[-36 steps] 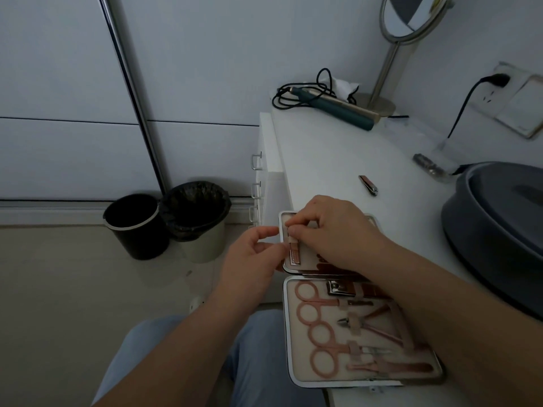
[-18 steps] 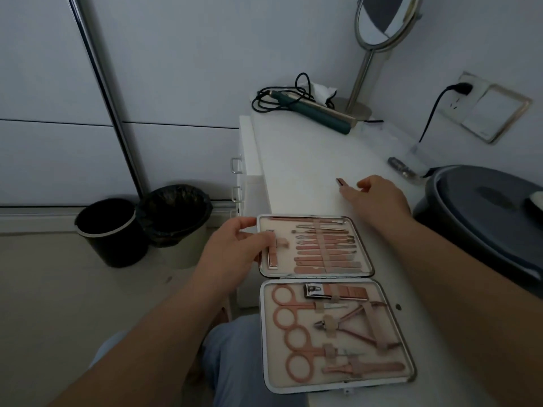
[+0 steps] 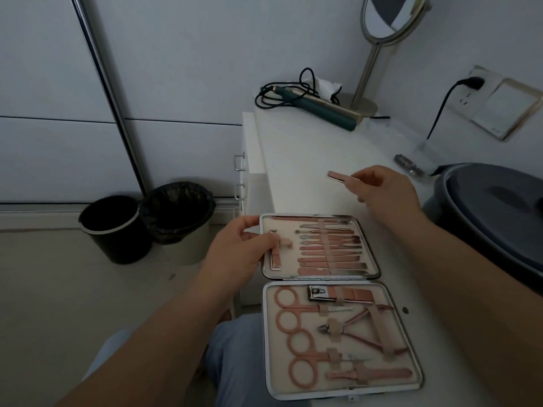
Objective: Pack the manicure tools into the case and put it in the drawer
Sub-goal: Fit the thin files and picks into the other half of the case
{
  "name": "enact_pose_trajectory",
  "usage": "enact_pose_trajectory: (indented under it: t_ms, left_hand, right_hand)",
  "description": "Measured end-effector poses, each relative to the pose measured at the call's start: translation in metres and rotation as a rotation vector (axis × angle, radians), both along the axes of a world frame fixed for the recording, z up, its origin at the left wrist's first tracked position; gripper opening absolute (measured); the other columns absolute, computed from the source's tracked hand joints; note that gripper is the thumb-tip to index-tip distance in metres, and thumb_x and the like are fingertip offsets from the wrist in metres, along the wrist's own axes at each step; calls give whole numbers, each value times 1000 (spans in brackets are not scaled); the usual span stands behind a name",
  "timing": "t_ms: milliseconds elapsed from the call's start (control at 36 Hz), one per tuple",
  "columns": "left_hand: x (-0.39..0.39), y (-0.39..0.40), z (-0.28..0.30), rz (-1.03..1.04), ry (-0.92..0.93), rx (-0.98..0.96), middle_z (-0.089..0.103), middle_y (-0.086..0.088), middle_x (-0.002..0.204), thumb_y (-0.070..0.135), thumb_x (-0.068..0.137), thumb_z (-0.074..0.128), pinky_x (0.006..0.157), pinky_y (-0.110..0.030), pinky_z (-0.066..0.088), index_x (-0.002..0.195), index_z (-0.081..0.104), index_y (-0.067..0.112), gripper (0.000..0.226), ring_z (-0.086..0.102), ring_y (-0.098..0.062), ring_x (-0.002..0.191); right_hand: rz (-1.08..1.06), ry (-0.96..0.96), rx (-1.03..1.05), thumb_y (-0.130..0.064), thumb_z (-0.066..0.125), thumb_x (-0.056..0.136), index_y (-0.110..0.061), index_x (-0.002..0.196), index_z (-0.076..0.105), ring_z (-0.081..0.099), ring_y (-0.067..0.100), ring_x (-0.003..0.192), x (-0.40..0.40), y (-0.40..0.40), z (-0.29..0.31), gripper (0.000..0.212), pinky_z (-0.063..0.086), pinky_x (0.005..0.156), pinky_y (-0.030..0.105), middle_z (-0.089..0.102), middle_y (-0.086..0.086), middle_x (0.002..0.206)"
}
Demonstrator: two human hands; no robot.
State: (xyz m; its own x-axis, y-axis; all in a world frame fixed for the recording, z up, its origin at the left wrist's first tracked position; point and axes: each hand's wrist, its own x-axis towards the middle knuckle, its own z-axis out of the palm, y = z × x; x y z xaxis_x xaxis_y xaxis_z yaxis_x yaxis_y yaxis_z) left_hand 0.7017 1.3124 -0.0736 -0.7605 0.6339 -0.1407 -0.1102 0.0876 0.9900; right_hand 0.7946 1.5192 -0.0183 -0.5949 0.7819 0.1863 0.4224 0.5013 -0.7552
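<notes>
R hand (image 3: 382, 190) has left the case and gone out over the white desktop (image 3: 293, 160); half a sec ago it was just reaching the loose clipper lying there, now it pinches that small rose-gold nail clipper (image 3: 338, 176) betw thumb and fingers, lifted just off the surface, well apart from the case. Prob the last stray tool, so what's left looks like: slot it in, shut the case, drawer.

L hand (image 3: 244, 251) hasn't moved much: fingers curled at the left edge of the upper tray, thumb and fingertip pinching the small strap loop (image 3: 283, 242) beside the clipper already seated there.

Case (image 3: 323, 304) lies open flat at the desk's near edge, two cream-lined halves hinged in the middle. Upper half: row of thin files and pushers under one strap. Lower half: scissors, nipper, big clipper, all rose-gold, strapped down. Drawer handles (image 3: 239, 161) show on the desk's left side; drawers look closed
</notes>
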Motion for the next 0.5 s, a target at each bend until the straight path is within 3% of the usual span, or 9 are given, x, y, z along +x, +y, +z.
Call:
enact_pose_trajectory:
  t_ms: [83, 222, 333, 389, 500]
  left_hand:
    - [1, 0, -2, -5, -12, 11, 72, -6, 82, 24, 69, 70, 83, -52, 51, 102, 61, 24, 34, 68, -26, 80]
    - [4, -2, -2, 3, -24, 27, 73, -5, 83, 25, 70, 69, 81, -51, 52, 102, 62, 22, 32, 68, -27, 79]
    - [4, -2, -2, 8, -31, 28, 73, -7, 82, 33, 60, 68, 81, -50, 53, 100, 63, 22, 42, 68, -29, 79]
    - [4, -1, -1, 10, -33, 30, 73, -7, 81, 32, 59, 68, 80, -48, 53, 100, 63, 21, 42, 68, -27, 77]
    - [5, -2, -3, 4, -24, 33, 72, -5, 81, 24, 73, 68, 72, -39, 54, 101, 62, 21, 29, 69, -23, 75]
  right_hand:
    - [155, 138, -211, -24, 66, 80, -31, 79, 65, 56, 5, 66, 2, -20, 11, 7, 47, 57, 17, 64, -9, 75]
    - [270, 135, -407, -22, 72, 76, -26, 91, 67, 60, 8, 67, -3, -41, 15, 16, 49, 61, 23, 64, -6, 75]
    - [290, 36, -344, -29, 75, 72, -25, 85, 67, 56, -1, 49, -9, -51, 15, 17, 47, 51, 15, 62, -10, 60]
    - [319, -5, -303, -31, 75, 71, -26, 81, 68, 55, 1, 49, -11, -54, 14, 14, 46, 57, 19, 62, -11, 60]
    - [369, -75, -239, -31, 73, 74, -30, 79, 68, 53, -5, 49, -15, -59, 17, 7, 40, 58, 17, 61, -16, 60]
